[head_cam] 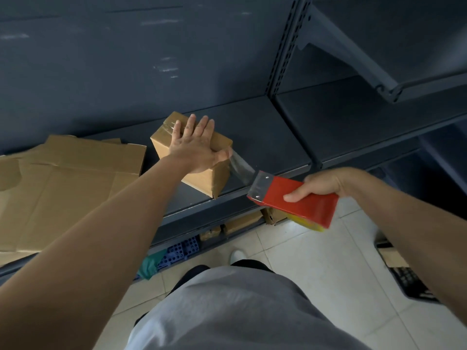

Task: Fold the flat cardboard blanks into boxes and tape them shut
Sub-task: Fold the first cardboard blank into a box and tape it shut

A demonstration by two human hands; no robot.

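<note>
A small folded cardboard box (207, 179) sits on the dark metal shelf (265, 137). My left hand (195, 145) lies flat on its top with fingers spread and the thumb pressing the right edge. A strip of clear tape (241, 166) stretches from that edge to a red tape dispenser (290, 198), which my right hand (326, 183) grips to the right of the box, off the shelf front. Clear tape also shows on the box's far end. Flat cardboard blanks (68, 188) lie on the shelf to the left.
A perforated shelf upright (285, 46) and a higher shelf (404, 79) rise at the right. Under the shelf sit more cardboard boxes (242, 221), a blue plastic crate (180, 251) and a green cloth (149, 265). A black crate (412, 284) stands on the tiled floor at right.
</note>
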